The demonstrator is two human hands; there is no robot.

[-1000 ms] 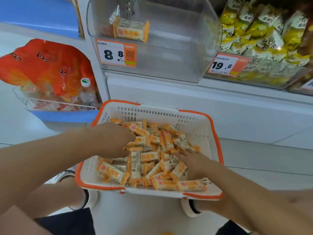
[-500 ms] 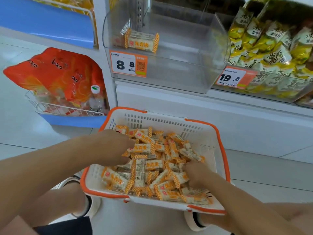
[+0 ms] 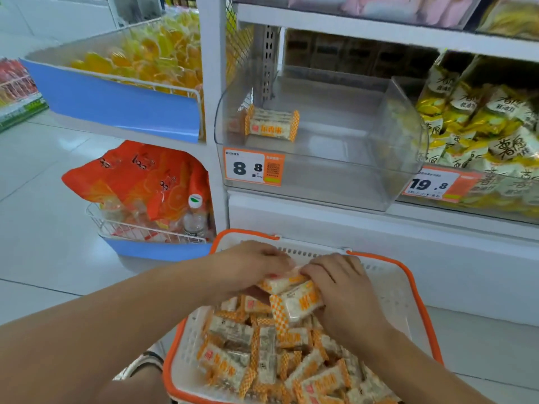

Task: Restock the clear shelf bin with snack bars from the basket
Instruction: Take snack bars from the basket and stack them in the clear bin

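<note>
A white basket with an orange rim (image 3: 420, 290) sits on the floor below me, holding several white-and-orange snack bars (image 3: 233, 360). My left hand (image 3: 248, 266) and my right hand (image 3: 341, 290) meet above the pile and together grip a small bunch of bars (image 3: 294, 301), lifted off the heap. The clear shelf bin (image 3: 350, 158) stands on the shelf above the basket. A few bars (image 3: 272, 123) lie at its back left corner. The rest of the bin's floor is bare.
An orange price tag reading 8.8 (image 3: 253, 167) is stuck on the bin's front. A neighbouring bin of yellow packets (image 3: 478, 132) stands to the right. Orange bags and a bottle (image 3: 194, 217) fill a wire rack at lower left. White tiled floor spreads to the left.
Both hands came together from opposite sides of the basket and lifted a bunch of bars. The view tilted up, showing more of the shelves.
</note>
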